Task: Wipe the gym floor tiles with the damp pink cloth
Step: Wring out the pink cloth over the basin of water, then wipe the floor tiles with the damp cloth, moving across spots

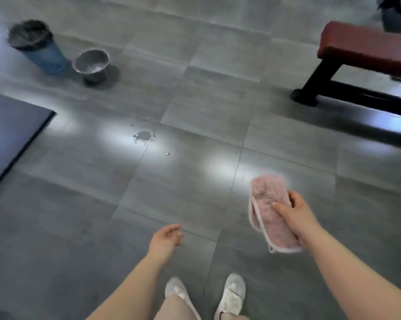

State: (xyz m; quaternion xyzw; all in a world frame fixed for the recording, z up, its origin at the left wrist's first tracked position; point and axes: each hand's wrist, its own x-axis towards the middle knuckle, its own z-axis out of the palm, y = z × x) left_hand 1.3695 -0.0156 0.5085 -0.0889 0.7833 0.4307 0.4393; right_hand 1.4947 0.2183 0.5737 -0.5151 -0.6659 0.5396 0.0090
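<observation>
My right hand (297,213) grips a folded pink cloth (267,204) and holds it in the air above the grey floor tiles (190,185), right of centre. The cloth has a pale trimmed edge and a small loop hanging at its lower end. My left hand (166,237) hovers lower and to the left, fingers loosely curled and apart, holding nothing. A small puddle of water (143,136) with a few drops around it lies on the tiles ahead of me, left of centre. My two pale shoes (206,294) stand at the bottom of the view.
A metal bowl (91,63) and a blue bin (37,46) with a dark liner stand at the far left. A dark mat (12,130) lies at the left edge. A red padded bench (365,47) on a black frame fills the upper right.
</observation>
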